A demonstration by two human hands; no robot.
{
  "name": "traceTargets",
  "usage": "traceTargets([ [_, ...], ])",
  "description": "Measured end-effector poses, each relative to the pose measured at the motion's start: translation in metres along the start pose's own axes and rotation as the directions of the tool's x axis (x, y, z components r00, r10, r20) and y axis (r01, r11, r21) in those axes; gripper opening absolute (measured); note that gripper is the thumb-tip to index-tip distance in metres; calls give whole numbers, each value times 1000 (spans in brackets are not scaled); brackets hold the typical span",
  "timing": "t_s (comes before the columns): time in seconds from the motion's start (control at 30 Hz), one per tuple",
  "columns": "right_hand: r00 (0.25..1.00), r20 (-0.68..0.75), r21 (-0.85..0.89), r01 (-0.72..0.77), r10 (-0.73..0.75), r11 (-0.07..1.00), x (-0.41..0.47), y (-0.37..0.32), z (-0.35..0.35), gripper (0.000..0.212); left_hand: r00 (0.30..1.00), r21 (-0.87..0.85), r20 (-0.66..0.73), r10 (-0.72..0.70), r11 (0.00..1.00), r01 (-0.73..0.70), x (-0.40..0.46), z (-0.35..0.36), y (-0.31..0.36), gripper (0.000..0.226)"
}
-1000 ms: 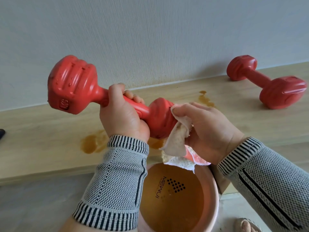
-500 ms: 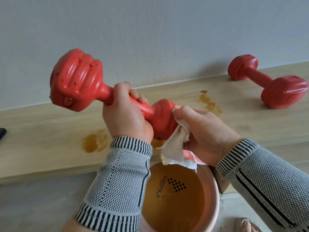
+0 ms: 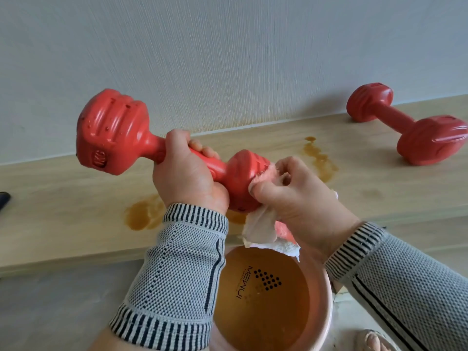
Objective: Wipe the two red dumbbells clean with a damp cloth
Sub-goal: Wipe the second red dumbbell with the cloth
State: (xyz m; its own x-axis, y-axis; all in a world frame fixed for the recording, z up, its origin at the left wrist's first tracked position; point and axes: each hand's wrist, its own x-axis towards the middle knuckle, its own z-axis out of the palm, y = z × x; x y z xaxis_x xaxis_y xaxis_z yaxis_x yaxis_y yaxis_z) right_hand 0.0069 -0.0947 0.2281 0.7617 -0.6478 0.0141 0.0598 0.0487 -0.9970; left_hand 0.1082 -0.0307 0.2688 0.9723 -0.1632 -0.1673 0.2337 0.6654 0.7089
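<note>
Red dumbbell (image 3: 141,140), gripped by its handle in the left hand (image 3: 184,181), is held above the basin (image 3: 326,300), apparently so drips fall in, while right-hand fingers (image 3: 268,191) pinch the damp cloth (image 3: 260,226) against its nearer head.

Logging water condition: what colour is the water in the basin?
Murky orange-brown water in a pale pink basin; head view.
</note>
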Motion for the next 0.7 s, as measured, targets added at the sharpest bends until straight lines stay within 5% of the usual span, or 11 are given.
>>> traceTargets([
  [0.3, 997, -74, 77, -21, 26, 997, 10, 0, -2, 31, 1000, 15, 8, -25, 1000, 25, -3, 1, -5, 19],
  [0.43, 997, -57, -100, 50, -56, 994, 0, 2, -2, 40, 999, -3, -16, -29, 1000, 29, 1, -1, -2, 20],
  [0.7, 995, -98, 77, 8, 0, 997, 9, 1, -2, 29, 999, 8, 18, -50, 999, 50, -2, 0, -5, 22],
])
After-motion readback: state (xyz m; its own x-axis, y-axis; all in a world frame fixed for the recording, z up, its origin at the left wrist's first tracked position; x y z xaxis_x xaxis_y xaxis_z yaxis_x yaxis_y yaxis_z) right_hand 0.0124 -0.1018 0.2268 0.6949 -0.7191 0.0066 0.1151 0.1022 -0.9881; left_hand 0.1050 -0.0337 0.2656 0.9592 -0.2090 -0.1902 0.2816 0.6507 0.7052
